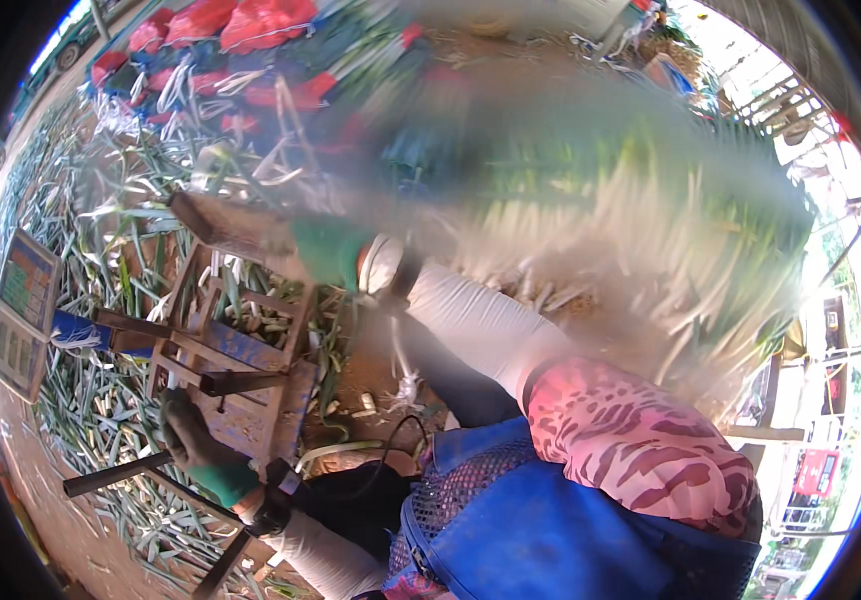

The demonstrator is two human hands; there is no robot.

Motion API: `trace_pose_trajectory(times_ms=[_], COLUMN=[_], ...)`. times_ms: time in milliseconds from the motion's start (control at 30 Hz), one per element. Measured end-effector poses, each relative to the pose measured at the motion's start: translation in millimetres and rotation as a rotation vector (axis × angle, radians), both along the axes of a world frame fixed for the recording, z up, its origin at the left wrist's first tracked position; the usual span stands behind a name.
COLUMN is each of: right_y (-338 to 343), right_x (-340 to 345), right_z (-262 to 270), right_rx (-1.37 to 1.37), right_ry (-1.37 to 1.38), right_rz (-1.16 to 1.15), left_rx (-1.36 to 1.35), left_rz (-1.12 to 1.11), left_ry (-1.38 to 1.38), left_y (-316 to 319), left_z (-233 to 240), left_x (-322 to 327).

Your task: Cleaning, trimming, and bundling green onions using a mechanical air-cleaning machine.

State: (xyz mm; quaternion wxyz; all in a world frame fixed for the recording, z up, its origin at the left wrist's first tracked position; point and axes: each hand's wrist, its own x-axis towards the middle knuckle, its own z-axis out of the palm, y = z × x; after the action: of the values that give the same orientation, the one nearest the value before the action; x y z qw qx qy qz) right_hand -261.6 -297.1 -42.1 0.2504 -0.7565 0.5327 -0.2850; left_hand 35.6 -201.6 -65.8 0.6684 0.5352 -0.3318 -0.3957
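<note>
My left hand (201, 442), in a dark glove with a green cuff, is beside a rusty metal frame (231, 360); whether its fingers touch the frame is unclear. Further up, my right hand (329, 249), in a green glove, is at the near end of a metal trough (239, 231) on top of the frame. Blur hides its fingers and anything in them. A weighing-scale display with a keypad (25, 315) stands left of the frame. Cut scallion-like leaves and stalks (111, 420) lie on the ground around it.
A big heap of long green scallion-like plants (625, 180) fills the upper right, blurred. Red plastic bags (265, 26) and tied bundles lie at the upper left. Metal bars (116, 474) jut out beside my left hand. A blue apron (550, 517) covers my lap.
</note>
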Motion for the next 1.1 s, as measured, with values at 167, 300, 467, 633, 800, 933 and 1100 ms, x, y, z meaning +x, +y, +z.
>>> trace_pose_trajectory(times_ms=[167, 300, 467, 633, 800, 933, 1100], right_y=[87.6, 189.9, 304.2, 364.6, 379.6, 411.4, 465.6], right_x=[-136.7, -278.4, -415.3, -448.7, -406.0, -425.3, -488.7], right_z=[38.7, 41.7, -8.0, -6.8, 49.5, 80.0, 49.4], right_rx=[-0.181, -0.367, 0.185, 0.395, 0.156, 0.155, 0.351], right_ry=[-0.072, 0.384, 0.682, 0.298, 0.375, 0.660, 0.701], right_rz=[-0.162, -0.339, -0.814, -0.948, -0.928, -1.442, -1.712], left_rx=[-0.105, -0.117, -0.060, -0.136, -0.195, -0.367, -0.642], left_rz=[0.027, -0.003, -0.158, -0.496, -0.807, -0.893, -0.919], left_ry=[-0.008, -0.069, -0.008, -0.122, -0.405, -0.763, -1.075], left_y=[13.1, 46.2, 65.2, 61.6, 80.0, 90.0, 98.9], left_z=[1.7, 2.9, 14.1, 35.3, 33.9, 18.6, 30.5], left_x=[-14.5, -39.4, -83.5, -166.3, -259.8, -294.8, -318.7])
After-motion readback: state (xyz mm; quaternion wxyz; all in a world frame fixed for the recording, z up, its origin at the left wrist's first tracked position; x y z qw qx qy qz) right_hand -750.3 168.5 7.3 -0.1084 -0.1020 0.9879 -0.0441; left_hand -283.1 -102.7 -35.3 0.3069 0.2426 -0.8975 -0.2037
